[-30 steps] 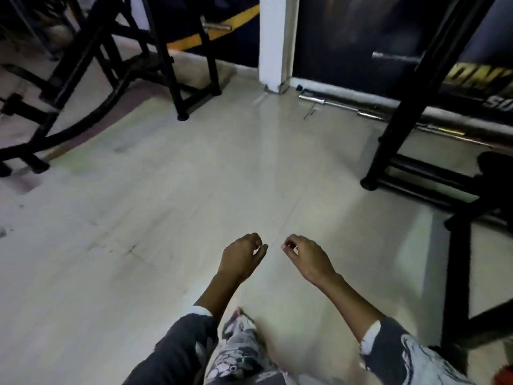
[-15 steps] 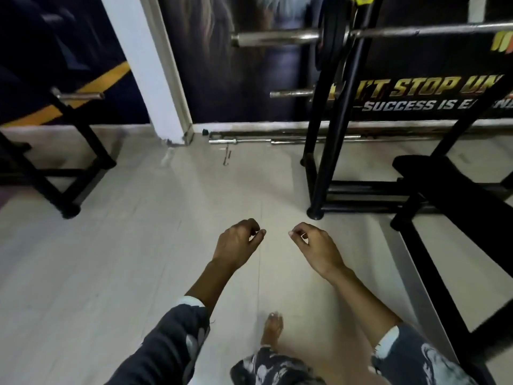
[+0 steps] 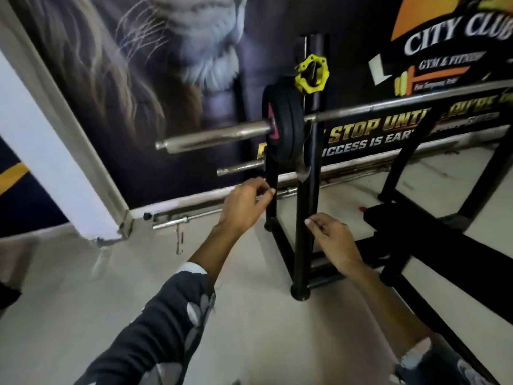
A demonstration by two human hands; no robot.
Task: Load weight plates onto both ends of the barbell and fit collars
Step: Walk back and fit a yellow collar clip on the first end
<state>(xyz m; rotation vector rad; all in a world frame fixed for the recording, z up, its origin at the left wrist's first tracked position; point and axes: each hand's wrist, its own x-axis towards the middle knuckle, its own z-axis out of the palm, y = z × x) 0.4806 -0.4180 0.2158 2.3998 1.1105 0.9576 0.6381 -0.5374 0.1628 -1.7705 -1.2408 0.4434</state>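
Note:
A steel barbell (image 3: 211, 138) rests across a black rack (image 3: 304, 218), its left sleeve sticking out bare toward me. Black weight plates (image 3: 287, 120) sit on that sleeve against the rack upright. A yellow collar (image 3: 311, 74) hangs on the upright above the plates. My left hand (image 3: 244, 204) is raised below the sleeve, fingers loosely curled, holding nothing. My right hand (image 3: 334, 240) hovers lower, beside the rack's front post, also curled and empty. The barbell's right end runs out of view.
A black bench (image 3: 433, 240) lies to the right under the bar. Spare bars (image 3: 177, 219) lie on the floor along the wall. A second short bar (image 3: 238, 168) juts out below the sleeve. A white pillar (image 3: 55, 168) stands at left.
The view has swung up from the floor to the rack, and I am closer to it. Both hands have risen toward the barbell's left end, still empty.

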